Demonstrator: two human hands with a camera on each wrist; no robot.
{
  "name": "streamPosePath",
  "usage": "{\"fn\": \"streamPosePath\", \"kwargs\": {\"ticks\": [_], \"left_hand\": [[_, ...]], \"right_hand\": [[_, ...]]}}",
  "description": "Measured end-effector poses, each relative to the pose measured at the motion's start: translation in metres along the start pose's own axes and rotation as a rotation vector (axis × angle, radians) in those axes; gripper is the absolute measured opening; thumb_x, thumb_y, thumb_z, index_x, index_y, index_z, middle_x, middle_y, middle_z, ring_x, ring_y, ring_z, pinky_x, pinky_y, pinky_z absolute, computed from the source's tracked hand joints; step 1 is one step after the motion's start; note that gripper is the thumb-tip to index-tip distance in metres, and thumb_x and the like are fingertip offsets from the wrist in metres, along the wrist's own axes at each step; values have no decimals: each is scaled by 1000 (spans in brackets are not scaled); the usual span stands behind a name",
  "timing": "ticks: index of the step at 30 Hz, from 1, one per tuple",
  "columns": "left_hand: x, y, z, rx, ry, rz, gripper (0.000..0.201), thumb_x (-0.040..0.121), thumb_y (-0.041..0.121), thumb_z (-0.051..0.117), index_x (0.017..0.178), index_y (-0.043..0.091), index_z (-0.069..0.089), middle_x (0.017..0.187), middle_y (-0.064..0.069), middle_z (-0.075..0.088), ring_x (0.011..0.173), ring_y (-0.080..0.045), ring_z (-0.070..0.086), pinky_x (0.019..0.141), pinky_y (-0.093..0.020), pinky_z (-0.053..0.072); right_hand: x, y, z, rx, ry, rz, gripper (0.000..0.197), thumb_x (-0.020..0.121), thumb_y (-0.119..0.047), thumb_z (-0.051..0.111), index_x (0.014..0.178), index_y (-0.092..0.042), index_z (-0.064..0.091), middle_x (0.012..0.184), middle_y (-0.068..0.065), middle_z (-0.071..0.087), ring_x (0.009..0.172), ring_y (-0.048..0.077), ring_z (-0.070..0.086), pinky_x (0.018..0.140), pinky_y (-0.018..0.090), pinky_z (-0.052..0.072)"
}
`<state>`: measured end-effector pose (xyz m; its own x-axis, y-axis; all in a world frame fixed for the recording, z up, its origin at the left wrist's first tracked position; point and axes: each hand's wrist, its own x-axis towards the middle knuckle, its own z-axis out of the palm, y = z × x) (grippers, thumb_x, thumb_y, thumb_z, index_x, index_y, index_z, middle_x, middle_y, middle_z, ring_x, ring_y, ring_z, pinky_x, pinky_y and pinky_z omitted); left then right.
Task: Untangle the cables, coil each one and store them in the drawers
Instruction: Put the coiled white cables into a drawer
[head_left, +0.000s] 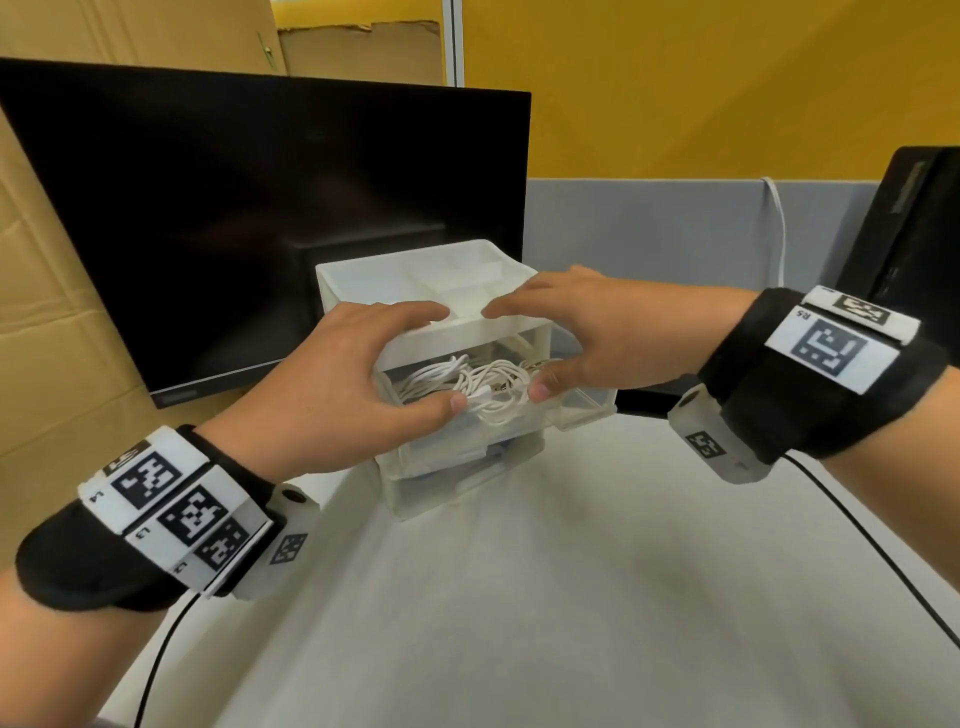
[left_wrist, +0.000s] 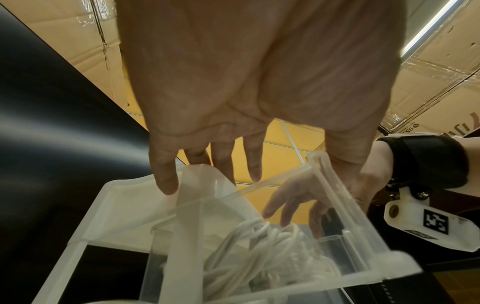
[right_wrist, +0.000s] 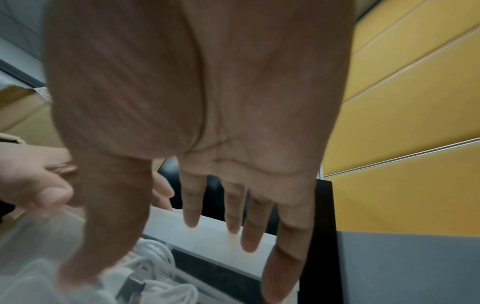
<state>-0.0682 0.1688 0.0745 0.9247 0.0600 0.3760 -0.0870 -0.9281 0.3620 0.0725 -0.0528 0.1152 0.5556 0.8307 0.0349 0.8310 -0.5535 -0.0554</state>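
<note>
A small translucent drawer unit (head_left: 415, 270) stands on the white desk in front of the monitor. Its top drawer (head_left: 584, 408) is pulled partly out and holds a bundle of coiled white cables (head_left: 485, 387). My left hand (head_left: 449, 357) lays straight fingers on the unit's top, its thumb at the drawer front against the cables. My right hand (head_left: 517, 351) mirrors it, thumb on the drawer's front edge. The left wrist view shows the left hand (left_wrist: 254, 176) above the cables (left_wrist: 259, 257). The right wrist view shows the right hand (right_wrist: 155, 236) over the cables (right_wrist: 155, 265).
A black monitor (head_left: 260, 223) stands close behind the unit, with cardboard boxes (head_left: 47, 338) to its left. A grey partition (head_left: 675, 234) and a black device (head_left: 914, 223) lie to the right. The white desk (head_left: 571, 571) stretches toward me, with black wrist wires across it.
</note>
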Motion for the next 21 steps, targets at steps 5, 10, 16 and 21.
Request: {"fn": "streamPosePath", "kwargs": {"ticks": [5,10,16,21], "left_hand": [[-2,-5,1,21,-67,75,77,80,72,63,149,51,36,150,29,36,146,4,17,115,-26,22],[-4,-8,5,-32,-85,99,43,79,74,64,116,52,58,158,28,25,149,3,11,114,-29,19],[-1,-13,12,-47,11,117,28,84,69,64,97,44,62,154,29,33,147,0,26,118,-33,26],[6,-17,18,13,169,111,36,92,53,64,124,39,52,144,18,49,135,-7,45,112,-30,37]], "right_hand": [[-5,3,2,-108,-125,60,92,88,-39,82,156,-53,22,161,-15,22,143,16,31,116,45,43],[-12,15,2,-6,-80,84,15,89,-35,81,92,-37,67,103,-17,68,95,12,60,86,29,51],[-4,22,10,112,31,107,9,90,-27,80,89,-32,72,90,-13,73,85,10,65,79,29,52],[24,25,34,133,304,109,51,85,-29,86,123,-31,52,122,-3,48,109,23,50,90,38,52]]}}
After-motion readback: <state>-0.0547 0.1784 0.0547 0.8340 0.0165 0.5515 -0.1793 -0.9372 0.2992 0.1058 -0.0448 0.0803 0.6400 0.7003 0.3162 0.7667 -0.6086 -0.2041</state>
